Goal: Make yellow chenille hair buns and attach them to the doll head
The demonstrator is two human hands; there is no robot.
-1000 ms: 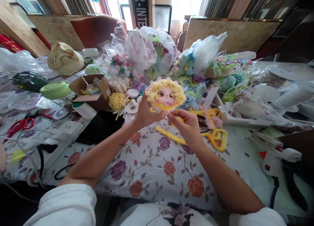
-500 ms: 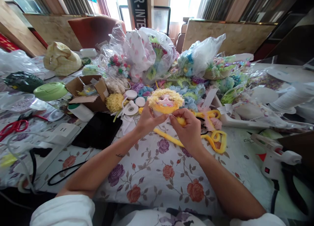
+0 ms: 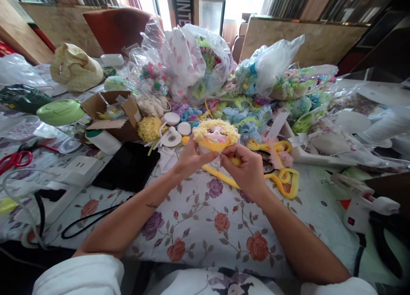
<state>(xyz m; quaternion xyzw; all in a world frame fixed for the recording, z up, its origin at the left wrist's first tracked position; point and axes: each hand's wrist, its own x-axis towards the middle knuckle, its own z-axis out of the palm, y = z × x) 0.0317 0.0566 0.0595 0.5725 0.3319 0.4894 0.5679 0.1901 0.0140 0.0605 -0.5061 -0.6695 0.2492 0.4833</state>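
A small doll (image 3: 217, 134) with curly yellow hair and a pale pink face is held up between my hands, facing me. My left hand (image 3: 192, 156) grips it from the left side, the thumb along its lower edge. My right hand (image 3: 245, 164) is closed, thumb and forefinger pinched at the doll's lower right edge; any small piece between those fingertips is hidden. Under and beside my right hand runs a fuzzy yellow strip (image 3: 221, 176), which loops on the cloth to the right (image 3: 285, 181).
A black tablet (image 3: 126, 166), a cardboard box (image 3: 112, 115) and a power strip (image 3: 64, 192) lie to the left. Bagged and loose trimmings (image 3: 246, 115) pile up behind the doll. On the right are a white tray (image 3: 315, 158) and a glue gun (image 3: 360, 205).
The camera view has tilted and shifted slightly. Both hands keep hold at the doll's lower edge, with only small finger movement.
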